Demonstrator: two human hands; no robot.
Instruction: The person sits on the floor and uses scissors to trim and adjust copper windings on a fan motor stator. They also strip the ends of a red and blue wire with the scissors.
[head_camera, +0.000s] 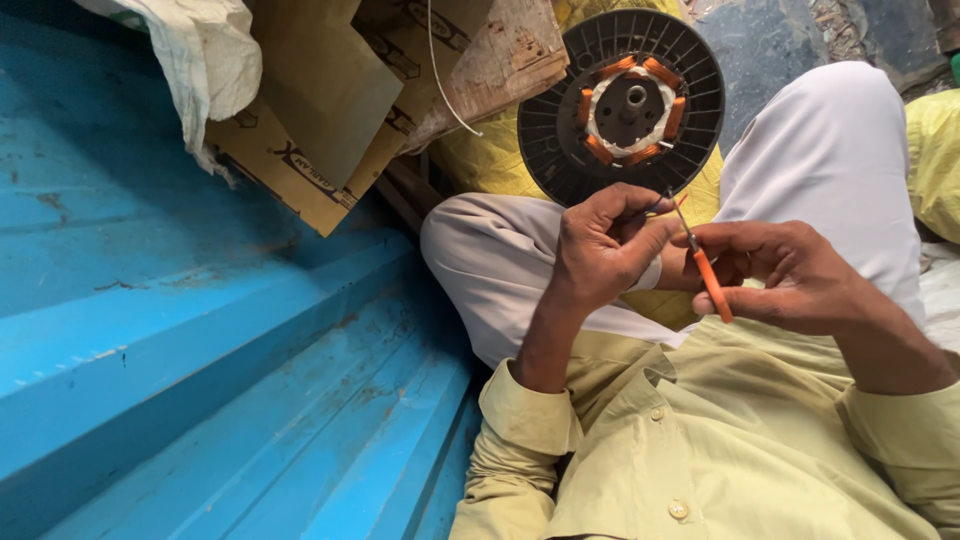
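My right hand (790, 275) grips a small tool with an orange handle (712, 285), its thin metal tip pointing up toward my left hand. My left hand (600, 245) pinches something thin, seemingly a wire end, at the tool's tip; the piece itself is too small to make out. Just beyond both hands, a round black ribbed disc (560, 150) rests on my lap, with a ring of orange-wrapped coils (600, 150) and white insulation around a central metal hub (635, 98).
A blue stepped metal surface (200, 330) fills the left side. Cardboard sheets (310, 120), a white cloth (210, 60) and a wooden board (510, 50) lie at the top. Yellow fabric (935, 160) sits under the disc and at the right edge.
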